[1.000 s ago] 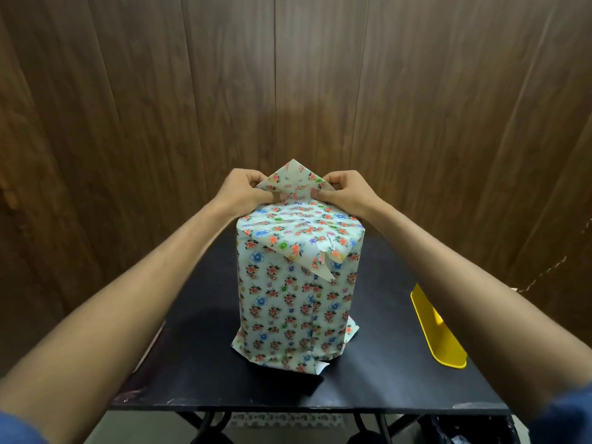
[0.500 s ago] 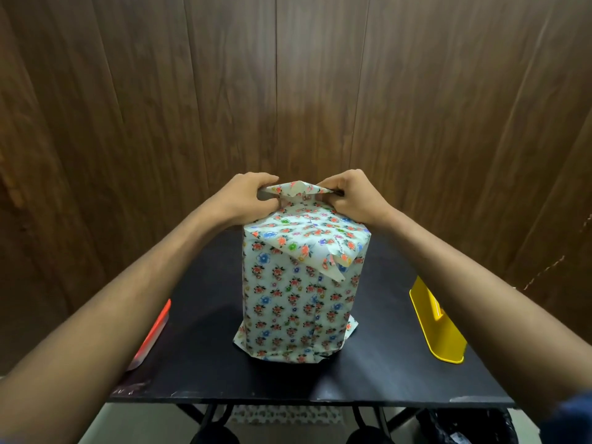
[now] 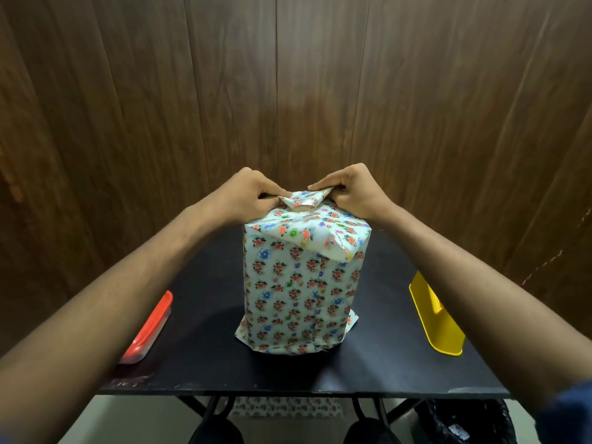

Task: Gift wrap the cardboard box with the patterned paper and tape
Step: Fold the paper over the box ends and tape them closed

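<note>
The box stands upright in the middle of the black table, fully covered in white paper with small flowers. A folded triangular flap hangs over its top front edge. At the far top edge a paper flap is bent towards me. My left hand pinches the flap's left corner and my right hand pinches its right corner. Loose paper spreads out at the box's foot. The cardboard itself is hidden.
A red-lidded flat container lies at the table's left edge. A yellow plastic holder stands at the right edge. A dark wooden wall rises right behind the table. A black bag sits on the floor below right.
The far flap stood up as a pointed triangle a second ago; both hands have folded it down towards me over the box top. The view has shifted, bringing the red container into sight.
</note>
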